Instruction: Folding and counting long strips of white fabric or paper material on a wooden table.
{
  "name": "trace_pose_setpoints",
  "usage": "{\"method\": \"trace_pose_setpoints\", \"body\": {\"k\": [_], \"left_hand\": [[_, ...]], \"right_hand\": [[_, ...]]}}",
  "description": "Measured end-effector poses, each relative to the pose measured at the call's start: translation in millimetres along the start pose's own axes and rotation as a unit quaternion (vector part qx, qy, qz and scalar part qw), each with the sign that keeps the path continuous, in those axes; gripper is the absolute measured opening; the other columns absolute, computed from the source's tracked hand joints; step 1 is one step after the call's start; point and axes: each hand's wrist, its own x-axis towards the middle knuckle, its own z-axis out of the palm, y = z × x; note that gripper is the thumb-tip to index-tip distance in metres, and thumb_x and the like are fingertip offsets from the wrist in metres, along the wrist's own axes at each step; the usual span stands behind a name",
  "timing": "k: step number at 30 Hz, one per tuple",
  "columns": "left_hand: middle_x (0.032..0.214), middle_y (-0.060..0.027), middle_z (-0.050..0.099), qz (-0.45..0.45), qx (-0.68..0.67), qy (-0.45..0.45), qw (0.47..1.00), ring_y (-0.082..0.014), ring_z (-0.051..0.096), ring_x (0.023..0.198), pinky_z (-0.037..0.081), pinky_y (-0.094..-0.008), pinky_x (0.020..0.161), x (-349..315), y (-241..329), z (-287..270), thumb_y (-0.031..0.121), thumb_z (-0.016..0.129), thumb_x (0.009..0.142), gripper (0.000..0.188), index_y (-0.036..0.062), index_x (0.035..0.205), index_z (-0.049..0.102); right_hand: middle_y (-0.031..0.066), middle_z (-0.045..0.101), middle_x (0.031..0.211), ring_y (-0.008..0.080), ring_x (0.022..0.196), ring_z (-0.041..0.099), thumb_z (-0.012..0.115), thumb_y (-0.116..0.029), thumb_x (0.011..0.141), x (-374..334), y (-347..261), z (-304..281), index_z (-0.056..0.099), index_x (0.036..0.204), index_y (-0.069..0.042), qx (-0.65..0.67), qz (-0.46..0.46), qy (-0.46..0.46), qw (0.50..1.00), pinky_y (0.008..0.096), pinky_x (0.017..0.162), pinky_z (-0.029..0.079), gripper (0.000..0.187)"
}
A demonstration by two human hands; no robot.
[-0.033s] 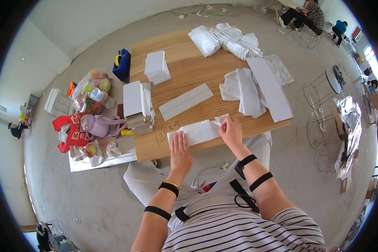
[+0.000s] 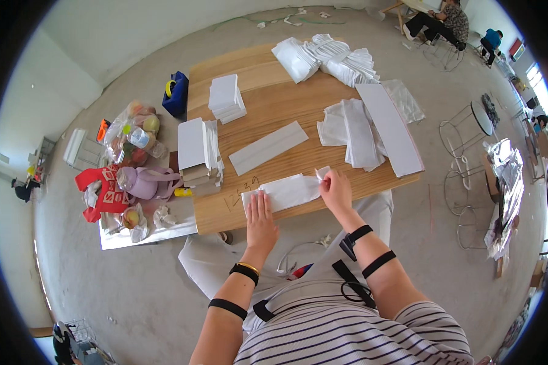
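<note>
A long white packet [image 2: 289,191], thin and soft like a bag or sleeve, lies along the near edge of the wooden table. My left hand [image 2: 261,220] rests flat on its left end, fingers stretched out. At the other end my right hand [image 2: 336,193] is closed in a pinch on the gathered, raised end of the packet. I cannot tell what is inside it. Just beyond lies a flat white strip [image 2: 269,148]. A loose pile of white bags [image 2: 360,137] is spread to the right, next to a long white board [image 2: 391,131].
Stacks of white boxes [image 2: 226,97] and white cards [image 2: 192,143] stand at the table's left. Bundled white bags [image 2: 326,58] lie at the far edge. Left of the table are a blue caddy [image 2: 176,94], a lilac bag [image 2: 146,181] and a red bag [image 2: 106,191]. Stools [image 2: 482,118] stand right.
</note>
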Motion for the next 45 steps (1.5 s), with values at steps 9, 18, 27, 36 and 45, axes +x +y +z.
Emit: {"method": "trace_pose_setpoints", "body": {"k": [9,18,27,36,45], "left_hand": [[0.163,-0.0210,0.013,0.011,0.015,0.012,1.000,-0.0386,0.011,0.152,0.012,-0.0466,0.124,0,-1,1,0.031,0.074,0.079,0.106,-0.0050,0.156,0.009],[0.163,-0.0219,0.014,0.015,-0.041,0.025,0.999,-0.0393,0.012,0.152,0.014,-0.0479,0.124,0,-8,9,0.024,0.077,0.077,0.106,-0.0036,0.156,0.010],[0.161,-0.0254,0.013,-0.020,-0.062,0.053,0.996,-0.0408,0.012,0.151,0.015,-0.0491,0.123,-5,2,2,0.019,0.077,0.077,0.104,0.0020,0.157,0.012],[0.162,-0.0253,0.012,-0.081,-0.029,0.035,0.996,-0.0396,0.012,0.151,0.013,-0.0484,0.123,-7,5,-1,0.018,0.079,0.074,0.109,0.0015,0.157,0.010],[0.163,-0.0260,0.009,-0.044,-0.325,0.105,0.939,-0.0381,0.009,0.152,0.013,-0.0485,0.123,-16,-21,-20,0.030,0.083,0.076,0.117,-0.0033,0.156,0.004]], "right_hand": [[0.0074,0.061,0.078,0.0169,0.070,0.060,0.068,-0.015,0.088,-38,67,-40,0.060,0.097,-0.004,0.243,0.218,0.046,0.944,0.0322,0.062,0.048,0.016],[0.0165,0.051,0.139,0.0343,0.132,0.045,0.070,-0.032,0.087,-22,-61,-34,0.051,0.134,-0.004,0.113,-0.167,-0.112,0.973,0.0481,0.110,0.036,0.058],[0.0124,0.026,0.161,0.0308,0.150,0.019,0.056,-0.056,0.092,-30,-69,21,0.030,0.154,-0.009,-0.042,-0.243,-0.188,0.951,0.0515,0.122,0.014,0.082],[0.0132,0.026,0.161,0.0313,0.150,0.021,0.057,-0.054,0.092,-30,-71,20,0.031,0.154,-0.010,-0.045,-0.246,-0.189,0.950,0.0514,0.122,0.014,0.081],[0.0138,0.022,0.163,0.0306,0.152,0.016,0.054,-0.053,0.095,-27,-69,15,0.028,0.155,-0.008,-0.019,-0.228,-0.209,0.951,0.0502,0.123,0.012,0.079]]}}
